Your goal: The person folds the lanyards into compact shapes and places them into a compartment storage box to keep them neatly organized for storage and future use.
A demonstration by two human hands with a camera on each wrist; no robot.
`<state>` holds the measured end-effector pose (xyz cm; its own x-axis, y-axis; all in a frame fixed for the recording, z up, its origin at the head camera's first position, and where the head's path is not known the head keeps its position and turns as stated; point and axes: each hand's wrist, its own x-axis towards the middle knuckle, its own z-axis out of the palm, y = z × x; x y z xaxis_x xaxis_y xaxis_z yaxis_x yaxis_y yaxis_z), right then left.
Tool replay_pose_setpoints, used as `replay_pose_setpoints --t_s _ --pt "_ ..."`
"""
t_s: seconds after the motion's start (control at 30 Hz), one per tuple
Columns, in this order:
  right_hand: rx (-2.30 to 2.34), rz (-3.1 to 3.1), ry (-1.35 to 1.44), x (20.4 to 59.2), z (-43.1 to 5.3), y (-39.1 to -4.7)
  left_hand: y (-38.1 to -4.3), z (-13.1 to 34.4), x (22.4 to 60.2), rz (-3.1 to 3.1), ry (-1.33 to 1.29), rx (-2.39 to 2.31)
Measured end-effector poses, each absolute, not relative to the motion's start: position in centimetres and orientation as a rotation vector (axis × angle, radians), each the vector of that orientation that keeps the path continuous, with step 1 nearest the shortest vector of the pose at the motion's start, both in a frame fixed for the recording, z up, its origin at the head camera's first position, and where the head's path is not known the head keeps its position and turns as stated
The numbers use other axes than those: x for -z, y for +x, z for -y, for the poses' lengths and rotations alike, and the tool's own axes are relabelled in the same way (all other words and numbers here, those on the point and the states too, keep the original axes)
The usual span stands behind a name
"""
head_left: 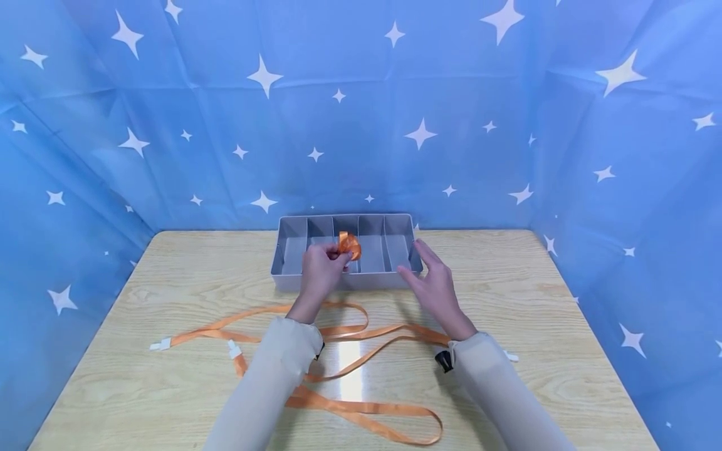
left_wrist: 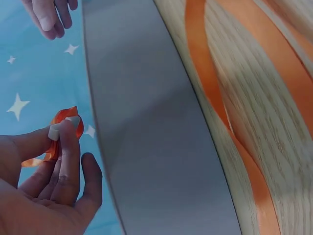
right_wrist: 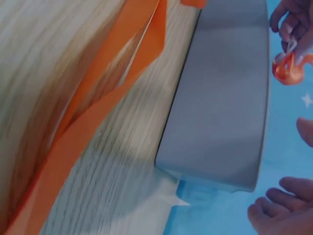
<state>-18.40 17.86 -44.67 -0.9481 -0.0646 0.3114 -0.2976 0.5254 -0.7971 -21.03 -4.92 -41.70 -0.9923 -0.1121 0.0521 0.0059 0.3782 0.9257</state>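
A bundled orange lanyard (head_left: 351,245) with a white clip is pinched between the thumb and fingers of my left hand (head_left: 321,270). It is held over the middle of a grey divided organizer box (head_left: 366,281), and the left wrist view shows the rolled ribbon (left_wrist: 59,117) above the box's rim. My right hand (head_left: 435,285) hovers by the box's right end, thumb and fingers spread apart, holding nothing. In the right wrist view, the same hand (right_wrist: 283,210) has relaxed fingers just past the box's corner.
Several loose orange lanyards (head_left: 403,410) lie in loops on the wooden table (head_left: 118,363), partly under my forearms. White clips (head_left: 163,344) show at their ends. A blue curtain with white stars (head_left: 361,169) stands behind the box and along both sides.
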Motion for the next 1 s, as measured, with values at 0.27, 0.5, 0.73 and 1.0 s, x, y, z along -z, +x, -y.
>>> replay_pose_setpoints --t_s 0.27,0.5,0.73,1.0 --pt "-1.378 2.625 0.296 45.3 -17.7 -19.4 -21.9 5.1 42.3 2.688 0.138 1.395" --pt "-1.357 2.642 0.253 46.1 -17.6 -19.8 -22.6 4.9 42.9 2.765 0.141 1.226" --pt "-1.352 2.637 0.21 46.5 -17.7 -19.9 -22.9 4.6 43.0 2.821 0.123 1.1" --pt "-1.339 2.628 0.184 46.8 -17.6 -20.1 -23.0 4.1 42.6 2.926 0.121 1.001"
